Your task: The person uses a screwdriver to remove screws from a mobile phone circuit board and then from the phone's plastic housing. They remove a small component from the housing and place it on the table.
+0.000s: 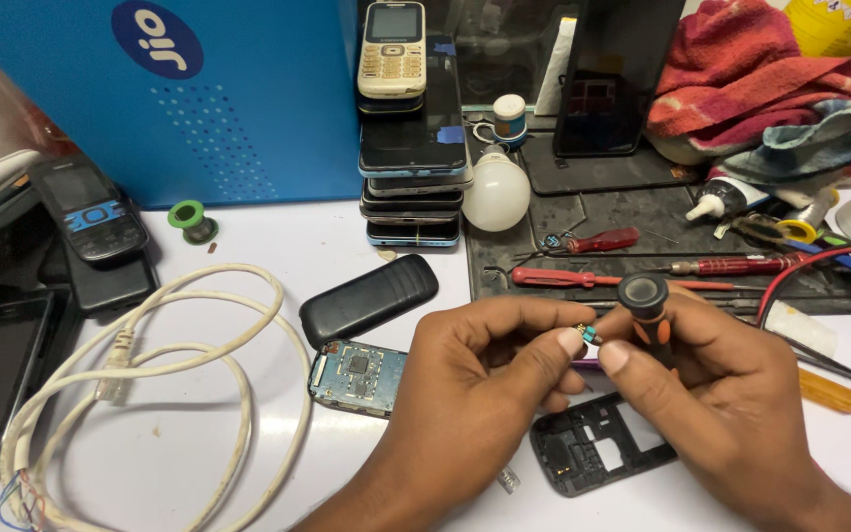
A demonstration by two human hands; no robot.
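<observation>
My left hand (490, 379) pinches a tiny teal-and-gold part (588, 335) between thumb and forefinger. My right hand (711, 394) grips a small screwdriver with a black cap and orange collar (644, 300), its thumb touching the same tiny part. Below the hands on the white table lies a black phone frame (583, 451). Left of my left hand lies a bare phone circuit board (357, 376), and above it a black phone back cover (368, 299).
A coiled white network cable (164, 394) lies at left. A stack of phones (414, 148), a white bulb (495, 192), red screwdrivers (642, 276) on a dark mat, a red cloth (751, 69), a blue box (229, 99) and more phones at far left (91, 212).
</observation>
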